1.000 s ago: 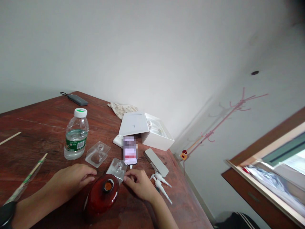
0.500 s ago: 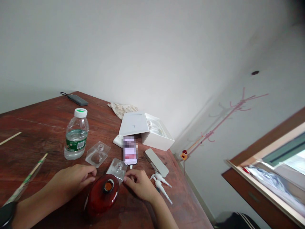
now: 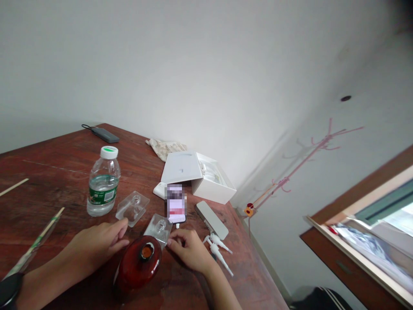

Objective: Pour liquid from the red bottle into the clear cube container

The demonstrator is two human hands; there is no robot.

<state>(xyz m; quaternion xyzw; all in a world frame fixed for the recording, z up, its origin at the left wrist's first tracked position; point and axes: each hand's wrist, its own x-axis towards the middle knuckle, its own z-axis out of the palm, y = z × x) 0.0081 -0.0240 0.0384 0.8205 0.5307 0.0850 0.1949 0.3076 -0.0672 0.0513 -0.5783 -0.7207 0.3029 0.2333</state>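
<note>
A dark red glass bottle (image 3: 137,269) with an uncapped round mouth stands upright between my hands. My left hand (image 3: 100,241) is beside it on the left, empty, its fingers loosely curled and the thumb apart from them. On the other side, my right hand (image 3: 190,249) rests on the table with bent fingers, the thumb and forefinger slightly apart. Its fingertips are at the edge of a clear plastic plate with a round knob (image 3: 158,229); I cannot tell whether they touch it. A second clear plastic plate (image 3: 133,209) lies beyond my left hand.
A water bottle (image 3: 103,183) stands at the left, near bamboo chopsticks (image 3: 41,234). A phone (image 3: 176,206), an opened white box (image 3: 213,189), a grey case (image 3: 212,220) and white pump heads (image 3: 219,252) lie ahead and right. The table edge (image 3: 258,262) drops off on the right.
My left hand's fingers have lifted slightly and curled, while the thumb stays low. My right hand, the red bottle and the clear plates have not visibly moved.
</note>
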